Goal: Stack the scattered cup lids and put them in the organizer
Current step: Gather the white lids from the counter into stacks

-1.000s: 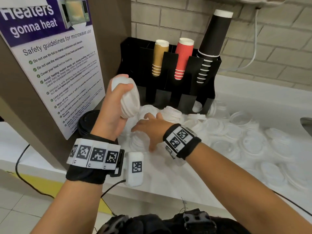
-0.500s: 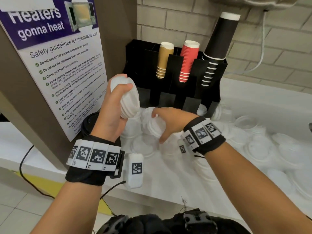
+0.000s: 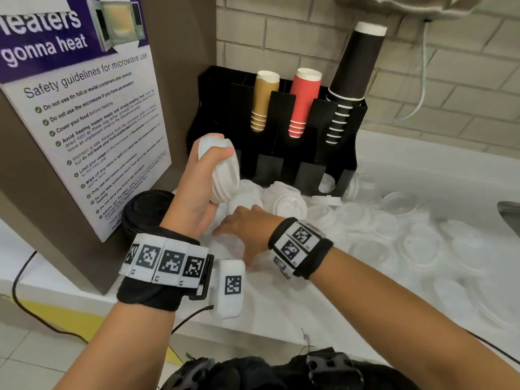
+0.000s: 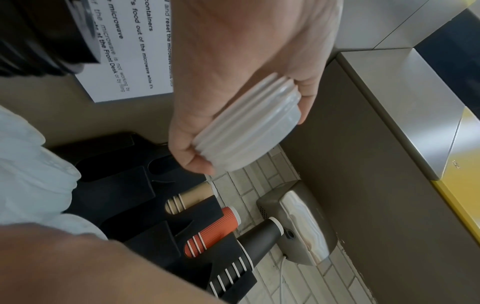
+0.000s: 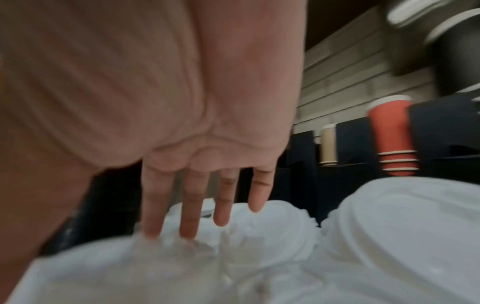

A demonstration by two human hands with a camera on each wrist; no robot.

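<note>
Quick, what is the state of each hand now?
Left hand: holding a stack of lids.
Right hand: open, fingers straight, reaching down to loose lids.

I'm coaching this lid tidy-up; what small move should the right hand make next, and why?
Probably close the right hand on the loose lid under its straight fingers and bring it to the stack of lids that the left hand holds.

Smooth plastic lids point(image 3: 222, 170) (matt); ribbed paper cup point(image 3: 304, 99).

My right hand point(image 5: 182, 115) stretched over white lids point(image 5: 272, 232), straight fingers point(image 5: 191, 209) reaching a blurred clear lid point(image 5: 166, 253), large white lid point(image 5: 405, 230) at right, black organizer point(image 5: 353, 148) beyond, red cups point(image 5: 392, 133), tan cups point(image 5: 328, 144).
</note>
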